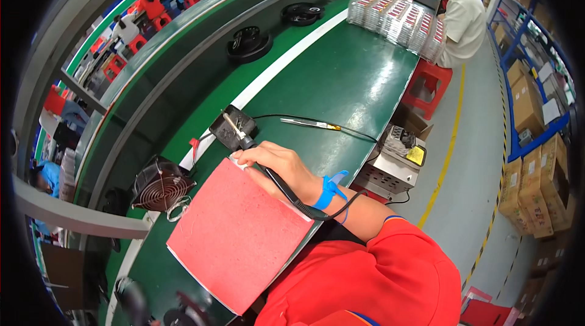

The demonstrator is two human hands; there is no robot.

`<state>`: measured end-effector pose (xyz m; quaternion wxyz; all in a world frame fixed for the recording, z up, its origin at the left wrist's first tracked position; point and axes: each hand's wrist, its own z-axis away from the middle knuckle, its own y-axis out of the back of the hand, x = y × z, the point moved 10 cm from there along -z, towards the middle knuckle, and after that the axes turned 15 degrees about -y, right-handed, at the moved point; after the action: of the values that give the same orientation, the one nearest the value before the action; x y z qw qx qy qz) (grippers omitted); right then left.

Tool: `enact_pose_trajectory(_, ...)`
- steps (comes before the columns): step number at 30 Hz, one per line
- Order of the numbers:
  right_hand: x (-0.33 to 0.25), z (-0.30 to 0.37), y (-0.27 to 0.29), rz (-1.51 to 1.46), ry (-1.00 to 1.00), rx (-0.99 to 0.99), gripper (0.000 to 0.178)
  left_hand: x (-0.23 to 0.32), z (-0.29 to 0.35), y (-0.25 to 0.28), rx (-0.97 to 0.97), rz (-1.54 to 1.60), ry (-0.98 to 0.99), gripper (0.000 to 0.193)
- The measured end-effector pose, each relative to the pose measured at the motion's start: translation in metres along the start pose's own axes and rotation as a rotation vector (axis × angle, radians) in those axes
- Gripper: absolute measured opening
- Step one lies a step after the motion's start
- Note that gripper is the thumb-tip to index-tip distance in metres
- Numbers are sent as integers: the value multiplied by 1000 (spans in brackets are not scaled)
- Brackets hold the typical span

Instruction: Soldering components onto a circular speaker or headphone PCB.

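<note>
My right hand [277, 164], with a blue strap [331, 192] round its wrist, is closed on a soldering iron [281, 184]. The iron's metal tip is over a small black tray [247, 124] on the green bench. Something white shows at my fingertips, beside the top corner of a red mat [237, 240]. This mat lies in front of me, partly under the hand. A pair of tweezers [309, 124] rests on the bench past the hand, near a black cable. No part of my left hand shows.
A fan with a round grille [161, 187] stands left of the mat. Black round parts [248, 44] sit on the conveyor. Stacked clear trays [396, 24] stand at the far end, by a seated person [466, 21]. A metal box [390, 173] is beside the bench's right edge.
</note>
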<state>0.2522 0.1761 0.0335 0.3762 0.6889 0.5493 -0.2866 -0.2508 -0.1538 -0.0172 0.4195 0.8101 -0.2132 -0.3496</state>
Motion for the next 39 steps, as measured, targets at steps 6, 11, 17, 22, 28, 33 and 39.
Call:
enact_pose_trajectory(6, 5, 3, 23, -29, -35, 107, 24, 3, -215, -120, 90, 1263, 1299, 28)
enact_pose_trajectory(11, 16, 4, 24, -49, -67, 155, 20, 25, -253, -150, -25, 1405, 1177, 38)
enact_pose_trajectory(17, 11, 4, 20, -22, -65, 103, 18, -16, -279, -121, -139, 549, 799, 26)
enact_pose_trajectory(22, 13, 4, 22, 7, -73, 102, 18, -5, -370, -139, -217, 495, 419, 14)
enact_pose_trajectory(28, 10, 7, 16, -7, -75, 79, 17, -13, -357, -146, -90, 583, 453, 13)
enact_pose_trajectory(33, 18, 9, 4, 32, -65, 12, 18, -17, -350, -162, -26, 697, 470, 17)
enact_pose_trajectory(39, 31, 9, -6, 108, -116, -90, 16, -2, -364, -155, -27, 706, 406, 22)
